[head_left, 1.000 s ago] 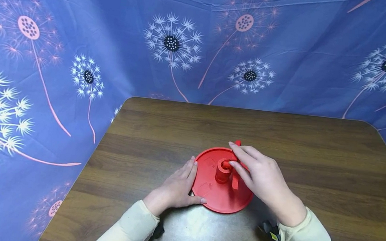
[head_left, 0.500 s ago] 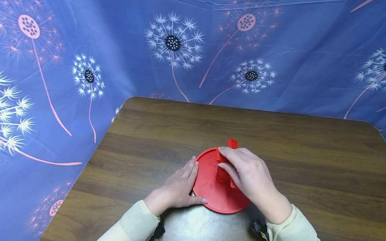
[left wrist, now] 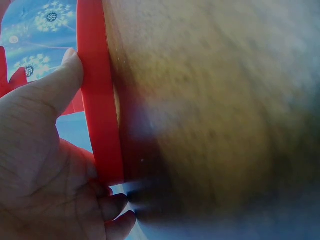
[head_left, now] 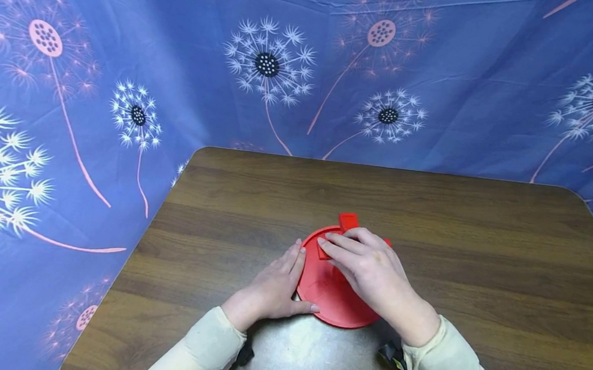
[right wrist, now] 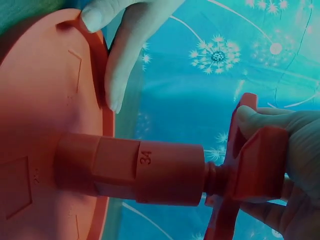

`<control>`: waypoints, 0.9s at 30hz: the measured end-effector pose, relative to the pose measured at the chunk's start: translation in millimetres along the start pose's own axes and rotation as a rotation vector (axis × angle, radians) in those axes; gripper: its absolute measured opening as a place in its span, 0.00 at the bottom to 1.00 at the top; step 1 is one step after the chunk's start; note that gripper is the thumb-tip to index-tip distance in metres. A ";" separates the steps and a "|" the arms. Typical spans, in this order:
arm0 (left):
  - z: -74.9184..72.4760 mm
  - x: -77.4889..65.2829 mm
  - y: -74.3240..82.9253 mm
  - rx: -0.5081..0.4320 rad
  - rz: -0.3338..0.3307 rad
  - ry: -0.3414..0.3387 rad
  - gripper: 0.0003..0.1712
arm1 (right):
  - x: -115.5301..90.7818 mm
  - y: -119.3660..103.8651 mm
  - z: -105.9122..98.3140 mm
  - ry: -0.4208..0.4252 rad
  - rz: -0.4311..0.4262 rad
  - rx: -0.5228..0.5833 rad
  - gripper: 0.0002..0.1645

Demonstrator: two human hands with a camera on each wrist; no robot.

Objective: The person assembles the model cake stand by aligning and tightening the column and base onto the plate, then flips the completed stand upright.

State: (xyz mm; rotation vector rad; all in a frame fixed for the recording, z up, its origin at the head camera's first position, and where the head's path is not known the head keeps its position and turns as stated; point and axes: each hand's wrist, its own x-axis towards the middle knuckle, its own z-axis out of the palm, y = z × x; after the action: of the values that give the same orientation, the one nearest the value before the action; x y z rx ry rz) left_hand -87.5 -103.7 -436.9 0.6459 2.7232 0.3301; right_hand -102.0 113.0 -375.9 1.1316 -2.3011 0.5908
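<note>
You are working at a wood-grain table [head_left: 219,201], its brown bands running from side to side and its far corners rounding off. Behind it and past its left side, a blue cloth [head_left: 302,131] is hanging in soft folds, showing white and pink dandelions with dotted centres. A pale glare [head_left: 304,345] is spreading over the tabletop close to you, between your cream sleeves [head_left: 215,342]. The red disc [head_left: 337,310] is lying on the table in front of you, and a red post [right wrist: 170,172] marked 34 is standing out from its middle. Your left hand [head_left: 270,291] is resting against the disc's left edge, fingers straight and close together, thumb spreading over the near rim, bracing rather than closing round it. Your right hand [head_left: 376,272] is pinching the red handle [right wrist: 262,162] at the post's end between bent fingers and thumb; part of it is poking out beyond your knuckles.
</note>
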 end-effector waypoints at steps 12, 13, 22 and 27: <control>0.4 -0.4 0.3 0.019 0.006 0.011 0.64 | -5.2 -2.1 8.9 -0.052 -0.010 -0.006 0.23; 0.5 -0.4 0.1 0.018 0.005 0.011 0.64 | -5.5 -2.0 8.4 -0.044 -0.002 0.011 0.23; -0.8 -1.1 0.0 0.011 0.006 0.014 0.64 | -16.3 9.3 -1.6 0.135 0.205 0.198 0.23; -1.2 -0.9 0.1 0.010 0.002 0.010 0.65 | -32.3 25.0 -4.9 0.206 0.384 0.254 0.24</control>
State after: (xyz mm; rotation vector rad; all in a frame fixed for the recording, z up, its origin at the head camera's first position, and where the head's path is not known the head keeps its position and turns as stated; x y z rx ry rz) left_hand -87.1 -104.3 -435.6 0.6517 2.7354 0.3208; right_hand -104.2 149.0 -395.6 0.6904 -2.3176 1.1155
